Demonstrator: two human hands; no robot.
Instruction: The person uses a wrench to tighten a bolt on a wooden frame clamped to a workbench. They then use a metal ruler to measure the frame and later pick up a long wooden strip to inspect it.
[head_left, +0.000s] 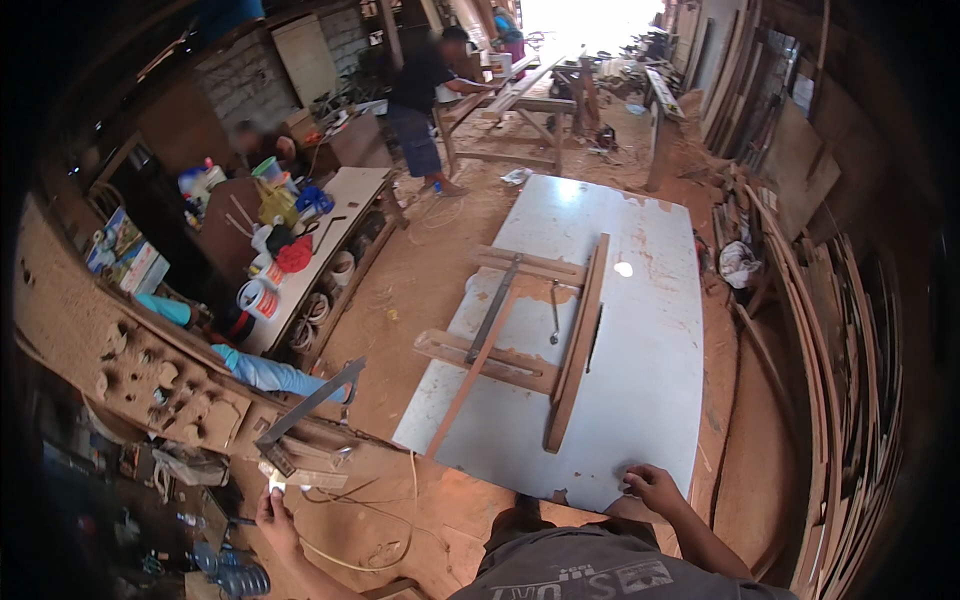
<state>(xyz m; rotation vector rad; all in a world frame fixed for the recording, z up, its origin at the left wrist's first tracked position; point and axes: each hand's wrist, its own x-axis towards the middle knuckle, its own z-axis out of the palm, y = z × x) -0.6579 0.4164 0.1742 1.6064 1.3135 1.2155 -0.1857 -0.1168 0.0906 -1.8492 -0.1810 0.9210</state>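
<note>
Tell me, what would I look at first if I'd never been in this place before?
Probably the big pale tabletop in the middle, with wooden pieces lying across it and the person's right hand at its near edge. Next might be the bright opening at the top of the picture, glowing white. Then perhaps the red bundle on the cluttered bench to the left.

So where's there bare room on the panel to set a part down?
Widest: the pale panel's right side, between the long wooden rail and right edge, bar some brown dust. Smaller: near end, between thin wooden strip and right hand. Crowded: left-middle, with slotted crosspieces, metal bar and spanner.
</note>
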